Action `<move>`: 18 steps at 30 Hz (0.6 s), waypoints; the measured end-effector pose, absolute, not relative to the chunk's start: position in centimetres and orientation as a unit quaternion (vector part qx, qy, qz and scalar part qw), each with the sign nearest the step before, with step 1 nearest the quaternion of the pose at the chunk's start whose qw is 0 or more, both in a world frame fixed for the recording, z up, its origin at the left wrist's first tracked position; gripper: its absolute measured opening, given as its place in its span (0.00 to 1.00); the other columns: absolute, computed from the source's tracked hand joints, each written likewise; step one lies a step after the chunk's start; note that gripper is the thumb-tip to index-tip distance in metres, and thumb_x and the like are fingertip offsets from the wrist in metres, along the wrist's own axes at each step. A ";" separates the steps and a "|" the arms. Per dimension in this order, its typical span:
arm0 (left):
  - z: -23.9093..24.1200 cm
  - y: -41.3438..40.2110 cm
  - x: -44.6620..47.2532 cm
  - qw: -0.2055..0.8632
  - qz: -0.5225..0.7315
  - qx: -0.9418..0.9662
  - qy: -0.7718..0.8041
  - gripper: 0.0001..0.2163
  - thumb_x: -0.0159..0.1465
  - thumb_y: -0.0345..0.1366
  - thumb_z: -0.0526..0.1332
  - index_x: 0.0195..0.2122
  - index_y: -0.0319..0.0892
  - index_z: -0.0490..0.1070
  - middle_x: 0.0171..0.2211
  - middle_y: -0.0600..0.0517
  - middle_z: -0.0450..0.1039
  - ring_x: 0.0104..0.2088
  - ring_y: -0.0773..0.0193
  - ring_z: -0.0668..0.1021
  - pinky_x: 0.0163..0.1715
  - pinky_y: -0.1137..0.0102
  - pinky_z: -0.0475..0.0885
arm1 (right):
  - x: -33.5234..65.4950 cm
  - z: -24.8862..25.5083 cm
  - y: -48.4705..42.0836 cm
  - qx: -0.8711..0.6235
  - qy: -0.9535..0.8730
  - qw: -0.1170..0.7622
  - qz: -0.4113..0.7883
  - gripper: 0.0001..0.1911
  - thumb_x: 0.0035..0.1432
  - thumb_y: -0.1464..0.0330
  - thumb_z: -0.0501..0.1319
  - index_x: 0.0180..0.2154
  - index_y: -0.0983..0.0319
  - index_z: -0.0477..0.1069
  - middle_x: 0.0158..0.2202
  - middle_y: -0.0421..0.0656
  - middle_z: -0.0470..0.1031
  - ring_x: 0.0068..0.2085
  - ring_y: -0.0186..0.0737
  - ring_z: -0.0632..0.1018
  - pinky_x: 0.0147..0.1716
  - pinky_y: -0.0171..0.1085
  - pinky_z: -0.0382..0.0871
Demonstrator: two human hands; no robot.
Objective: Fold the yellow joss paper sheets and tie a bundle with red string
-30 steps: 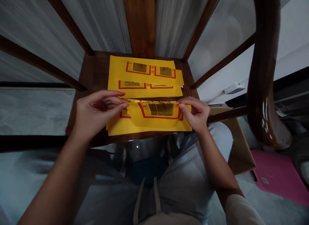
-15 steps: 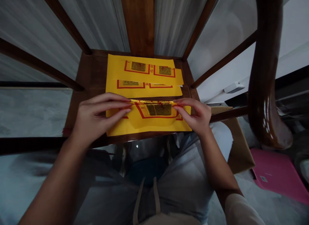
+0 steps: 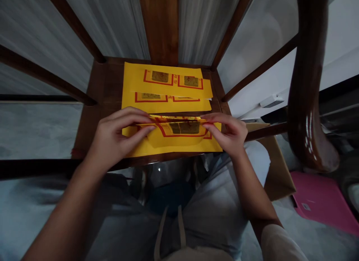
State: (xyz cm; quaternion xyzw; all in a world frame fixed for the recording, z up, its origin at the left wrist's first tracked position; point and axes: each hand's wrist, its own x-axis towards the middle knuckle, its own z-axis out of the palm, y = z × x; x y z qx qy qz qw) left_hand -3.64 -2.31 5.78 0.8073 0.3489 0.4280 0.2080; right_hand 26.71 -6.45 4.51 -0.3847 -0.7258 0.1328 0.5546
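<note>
My left hand and my right hand pinch the two ends of a yellow sheet of joss paper between thumb and fingers. Its upper edge is rolled or folded over, and the sheet bows toward me, showing a red border and a dark gold square. Beneath it, another yellow sheet lies flat near the seat's front edge. Farther back rests a stack of yellow joss paper with red frames, red characters and gold patches. Part of the held edge is hidden by my fingertips.
The papers lie on a dark wooden chair seat with a slatted back. A curved armrest rises on the right. Below it are a cardboard box and a pink plastic item on the floor.
My left hand has shifted slightly to the right, its thumb lying farther along the sheet. Both hands keep their pinch, and the stack behind stays put.
</note>
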 end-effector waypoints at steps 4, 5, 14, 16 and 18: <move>6.4 -2.7 -3.5 0.184 0.466 0.803 0.322 0.06 0.64 0.29 0.72 0.38 0.48 0.82 0.42 0.53 0.82 0.42 0.63 0.83 0.44 0.67 0.78 | 27.0 5.1 -6.2 -0.362 -0.752 0.531 0.146 0.07 0.63 0.71 0.71 0.42 0.56 0.81 0.41 0.42 0.87 0.46 0.46 0.88 0.48 0.45 0.85; 6.5 -2.8 -3.5 0.183 0.472 0.801 0.319 0.06 0.63 0.29 0.72 0.38 0.49 0.83 0.43 0.53 0.82 0.42 0.63 0.83 0.45 0.66 0.78 | 27.0 5.2 -6.1 -0.353 -0.758 0.530 0.143 0.06 0.63 0.71 0.71 0.42 0.56 0.81 0.40 0.42 0.87 0.46 0.45 0.88 0.48 0.44 0.84; 6.9 -3.1 -3.2 0.238 0.509 0.767 0.311 0.03 0.62 0.37 0.75 0.35 0.54 0.85 0.51 0.52 0.80 0.53 0.55 0.82 0.54 0.55 0.79 | 27.2 5.2 -6.0 -0.363 -0.785 0.486 0.121 0.03 0.64 0.67 0.71 0.41 0.56 0.80 0.43 0.43 0.85 0.45 0.43 0.86 0.45 0.42 0.83; 7.0 -3.1 -3.1 0.247 0.512 0.761 0.313 0.03 0.61 0.37 0.76 0.35 0.54 0.85 0.50 0.51 0.80 0.52 0.54 0.82 0.54 0.54 0.79 | 27.4 5.1 -6.0 -0.368 -0.799 0.458 0.126 0.03 0.65 0.66 0.71 0.40 0.56 0.79 0.41 0.43 0.85 0.44 0.42 0.86 0.44 0.41 0.81; 7.1 -3.2 -3.0 0.248 0.513 0.762 0.308 0.04 0.61 0.36 0.76 0.35 0.55 0.85 0.49 0.51 0.80 0.51 0.55 0.82 0.54 0.54 0.80 | 27.7 5.0 -5.9 -0.378 -0.812 0.428 0.120 0.04 0.65 0.64 0.70 0.39 0.56 0.78 0.38 0.42 0.84 0.43 0.42 0.85 0.43 0.40 0.80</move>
